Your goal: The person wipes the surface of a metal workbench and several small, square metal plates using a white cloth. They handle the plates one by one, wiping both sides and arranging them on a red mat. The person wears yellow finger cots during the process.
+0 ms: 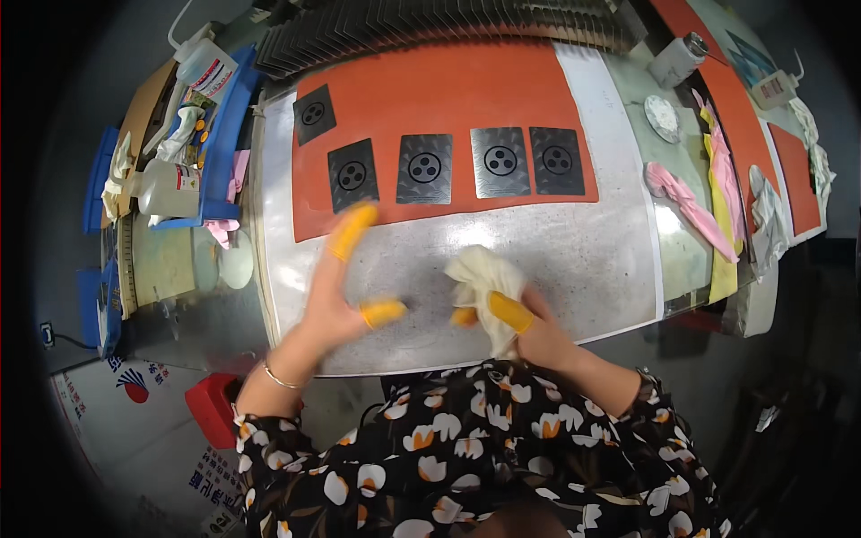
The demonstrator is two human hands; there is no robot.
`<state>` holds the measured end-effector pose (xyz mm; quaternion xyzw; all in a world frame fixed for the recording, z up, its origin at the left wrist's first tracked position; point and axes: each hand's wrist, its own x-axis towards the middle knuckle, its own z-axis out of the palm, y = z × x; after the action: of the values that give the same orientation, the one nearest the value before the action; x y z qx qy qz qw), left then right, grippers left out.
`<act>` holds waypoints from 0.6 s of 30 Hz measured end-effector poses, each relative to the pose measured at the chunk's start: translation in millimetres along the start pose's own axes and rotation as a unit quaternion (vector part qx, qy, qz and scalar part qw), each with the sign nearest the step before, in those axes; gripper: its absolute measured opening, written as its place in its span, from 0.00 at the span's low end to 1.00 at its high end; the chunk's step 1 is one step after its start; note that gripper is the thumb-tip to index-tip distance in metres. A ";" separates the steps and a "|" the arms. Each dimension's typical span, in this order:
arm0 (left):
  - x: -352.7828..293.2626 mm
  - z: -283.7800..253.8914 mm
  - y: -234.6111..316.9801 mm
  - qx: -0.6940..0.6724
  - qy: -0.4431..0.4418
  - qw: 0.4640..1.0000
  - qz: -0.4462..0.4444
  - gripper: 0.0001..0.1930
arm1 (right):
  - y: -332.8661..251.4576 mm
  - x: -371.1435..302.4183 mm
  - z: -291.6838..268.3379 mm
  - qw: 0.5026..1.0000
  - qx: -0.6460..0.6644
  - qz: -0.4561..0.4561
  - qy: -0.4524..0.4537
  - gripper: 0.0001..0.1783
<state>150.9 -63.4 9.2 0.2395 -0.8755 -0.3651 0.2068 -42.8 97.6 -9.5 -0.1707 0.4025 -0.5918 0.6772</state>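
My left hand (332,303) hovers above the grey table sheet (359,262), its thumb and forefinger spread apart, with yellow covers on those fingertips. Nothing is in it. Its forefinger points toward a dark metal card (369,152) with a round black emblem. My right hand (544,339) grips a crumpled off-white cloth (480,269), and yellow covers show on its fingers too. Several similar cards, one of them a brushed silver-grey card (489,184), lie apart on an orange-red mat (430,90) beyond my hands.
A rack of dark upright plates (430,31) spans the back. At left, a blue tray (221,148) holds a white squeeze bottle (204,67) and other items. A metal canister (677,61) and pink cloth (691,211) lie right. A red bin (212,411) stands below the table.
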 end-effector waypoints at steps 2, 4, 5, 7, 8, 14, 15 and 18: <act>-8.4 24.0 37.5 -0.025 -0.037 0.998 0.040 0.43 | 8.1 12.8 14.3 0.987 -0.114 0.006 -0.117 0.23; -21.6 36.7 27.1 0.070 0.010 0.993 0.095 0.29 | 14.5 22.3 26.2 0.974 -0.068 0.062 -0.209 0.24; -29.2 32.1 13.9 0.097 0.043 0.986 0.125 0.23 | 15.9 25.2 32.2 0.964 0.037 0.113 -0.236 0.25; -38.9 25.9 13.3 0.086 0.098 0.986 0.100 0.12 | 11.0 25.6 30.9 0.955 0.063 0.135 -0.257 0.24; -52.5 21.0 7.3 0.129 0.104 0.986 0.031 0.11 | 4.8 20.2 27.5 0.961 -0.013 0.111 -0.254 0.23; -109.7 -83.1 -72.8 0.390 0.280 0.876 -0.041 0.12 | -74.5 -9.4 -44.8 0.787 -0.555 -0.268 0.013 0.14; -124.5 -100.4 -94.2 0.428 0.281 0.855 -0.077 0.15 | -86.8 -10.8 -57.9 0.746 -0.580 -0.310 0.108 0.12; -136.1 -117.8 -109.1 0.498 0.186 0.832 -0.160 0.24 | -127.2 -11.9 -114.3 0.512 -0.711 -0.423 0.229 0.15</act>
<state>352.3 -116.9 -20.5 0.5099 -0.8334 0.1441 0.1568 -212.4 106.0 14.0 -0.6038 0.7102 -0.3425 -0.1169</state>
